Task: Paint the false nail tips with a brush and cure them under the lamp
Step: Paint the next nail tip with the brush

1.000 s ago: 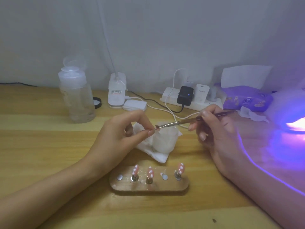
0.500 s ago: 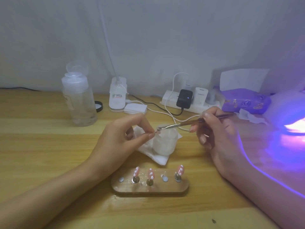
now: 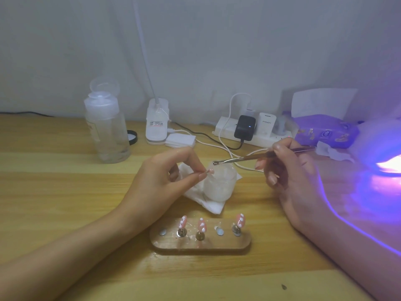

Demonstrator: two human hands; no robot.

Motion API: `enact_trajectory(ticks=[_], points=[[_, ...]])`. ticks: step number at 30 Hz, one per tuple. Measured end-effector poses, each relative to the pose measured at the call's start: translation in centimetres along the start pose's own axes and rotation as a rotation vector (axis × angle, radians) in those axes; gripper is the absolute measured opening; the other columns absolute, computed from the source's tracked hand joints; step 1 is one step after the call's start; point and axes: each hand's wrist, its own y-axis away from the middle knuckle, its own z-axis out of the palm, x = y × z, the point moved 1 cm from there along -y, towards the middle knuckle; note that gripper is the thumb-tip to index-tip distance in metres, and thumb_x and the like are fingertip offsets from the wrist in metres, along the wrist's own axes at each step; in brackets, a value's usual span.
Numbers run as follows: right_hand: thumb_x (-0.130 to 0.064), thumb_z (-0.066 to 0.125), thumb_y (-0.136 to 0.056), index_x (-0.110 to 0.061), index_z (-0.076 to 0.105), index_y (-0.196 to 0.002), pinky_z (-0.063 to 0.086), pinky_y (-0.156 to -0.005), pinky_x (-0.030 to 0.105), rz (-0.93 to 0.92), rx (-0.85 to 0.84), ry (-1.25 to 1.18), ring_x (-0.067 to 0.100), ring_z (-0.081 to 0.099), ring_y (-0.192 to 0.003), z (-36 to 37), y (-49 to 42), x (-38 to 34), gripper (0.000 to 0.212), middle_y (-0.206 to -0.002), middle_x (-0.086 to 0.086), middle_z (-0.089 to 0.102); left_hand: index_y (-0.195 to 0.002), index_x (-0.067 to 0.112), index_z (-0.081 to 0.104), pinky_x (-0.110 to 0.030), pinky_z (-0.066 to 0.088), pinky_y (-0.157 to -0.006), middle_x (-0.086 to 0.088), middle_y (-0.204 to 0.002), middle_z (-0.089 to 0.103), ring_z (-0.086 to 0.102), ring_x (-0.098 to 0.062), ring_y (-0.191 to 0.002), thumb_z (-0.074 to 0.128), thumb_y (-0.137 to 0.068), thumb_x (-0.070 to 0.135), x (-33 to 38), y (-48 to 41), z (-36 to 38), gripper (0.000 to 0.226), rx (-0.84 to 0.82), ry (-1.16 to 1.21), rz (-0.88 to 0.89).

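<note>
Left hand [image 3: 158,183] pinches nail tip [image 3: 210,170] (thumb, forefinger); right hand [image 3: 288,172] grips brush [image 3: 243,158].

The right edge cuts the lamp [image 3: 382,146]; the left hand's [image 3: 160,181] fingertips mostly hide the nail tip [image 3: 210,170]; the brush [image 3: 238,158] end is too small to tell.

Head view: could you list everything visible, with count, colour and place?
holder: 1, brown wood, front centre
mounted nail tips: 3, pink, white-dotted, on holder
held nail tip: 1, pink, in left-hand grip
brush: 1, metallic, tip above jar
jar: 1, frosted white, on tissue
tissue: 1, white, behind holder
bottle: 1, clear, back left
curing lamp: 1, glowing purple, right edge
power strip: 1, white, back
wipes pack: 1, purple, back right
left-hand grip: 1, left of jar
right-hand grip: 1, right of jar, holds brush
</note>
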Motion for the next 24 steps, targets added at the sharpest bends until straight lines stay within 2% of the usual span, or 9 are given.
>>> enact_trajectory(ticks=[3, 7, 11, 15, 18, 20, 22, 24], points=[[-0.016, 0.046, -0.102, -0.018, 0.048, -0.076, 0.024, -0.04, 0.019, -0.014, -0.05, 0.042, 0.01, 0.041, -0.043, 0.27, 0.23, 0.01, 0.026, -0.065, 0.008, 0.067, -0.08, 0.03, 0.066, -0.011, 0.038, -0.058, 0.004, -0.083, 0.068, 0.039, -0.007, -0.058, 0.074, -0.086, 0.03, -0.01, 0.05, -0.03, 0.01, -0.006, 0.002, 0.0], [-0.015, 0.046, -0.101, -0.018, 0.048, -0.075, 0.022, -0.042, 0.021, 0.02, 0.01, 0.049, 0.009, 0.04, -0.042, -0.01, 0.07, 0.08, 0.026, -0.063, 0.007, 0.066, -0.079, 0.03, 0.066, -0.01, 0.038, -0.059, 0.003, -0.082, 0.067, 0.038, -0.006, -0.057, 0.075, -0.085, 0.032, 0.03, 0.07, -0.04, 0.011, -0.009, 0.023, -0.008], [-0.015, 0.044, -0.103, -0.017, 0.048, -0.076, 0.024, -0.043, 0.021, -0.026, -0.058, 0.049, 0.01, 0.042, -0.044, 0.22, 0.21, -0.08, 0.027, -0.065, 0.007, 0.067, -0.079, 0.028, 0.067, -0.013, 0.038, -0.058, 0.004, -0.083, 0.067, 0.039, -0.007, -0.057, 0.076, -0.085, 0.031, 0.05, 0.05, -0.09, 0.011, -0.005, 0.028, -0.012], [-0.014, 0.047, -0.101, -0.02, 0.049, -0.073, 0.025, -0.043, 0.019, 0.016, 0.019, 0.06, 0.01, 0.038, -0.043, -0.01, 0.04, 0.1, 0.029, -0.062, 0.006, 0.066, -0.079, 0.03, 0.069, -0.026, 0.04, -0.055, 0.001, -0.077, 0.066, 0.042, -0.019, -0.059, 0.076, -0.083, 0.036, -0.03, -0.03, -0.14, 0.01, 0.002, 0.028, -0.028], [-0.016, 0.047, -0.101, -0.022, 0.049, -0.071, 0.028, -0.042, 0.017, -0.03, -0.017, -0.007, 0.01, 0.041, -0.044, 0.07, 0.15, -0.08, 0.03, -0.063, 0.006, 0.066, -0.077, 0.032, 0.069, -0.02, 0.038, -0.054, 0.009, -0.077, 0.067, 0.04, -0.015, -0.058, 0.076, -0.081, 0.037, 0.12, -0.01, -0.14, 0.009, 0.003, 0.038, -0.02], [-0.02, 0.05, -0.098, -0.02, 0.049, -0.074, 0.026, -0.043, 0.019, -0.039, -0.055, 0.043, 0.01, 0.04, -0.044, 0.18, 0.21, -0.1, 0.025, -0.065, 0.007, 0.067, -0.076, 0.031, 0.069, -0.02, 0.037, -0.054, 0.012, -0.08, 0.069, 0.04, -0.015, -0.057, 0.078, -0.082, 0.035, 0.24, 0.02, -0.18, 0.011, 0.002, 0.049, -0.021], [-0.017, 0.05, -0.1, -0.018, 0.048, -0.075, 0.023, -0.045, 0.024, -0.018, -0.023, 0.094, 0.011, 0.037, -0.044, 0.03, 0.09, 0.03, 0.025, -0.064, 0.008, 0.066, -0.075, 0.031, 0.07, -0.022, 0.038, -0.054, 0.012, -0.081, 0.07, 0.04, -0.016, -0.057, 0.079, -0.081, 0.037, 0.33, 0.03, -0.24, 0.012, 0.002, 0.056, -0.028], [-0.014, 0.047, -0.101, -0.018, 0.047, -0.075, 0.021, -0.046, 0.026, -0.007, 0.021, 0.075, 0.011, 0.036, -0.043, -0.16, 0.01, 0.1, 0.026, -0.062, 0.008, 0.065, -0.074, 0.031, 0.07, -0.02, 0.038, -0.054, 0.013, -0.081, 0.071, 0.039, -0.009, -0.056, 0.079, -0.08, 0.04, 0.52, 0.04, -0.27, 0.014, 0.0, 0.067, -0.028]])
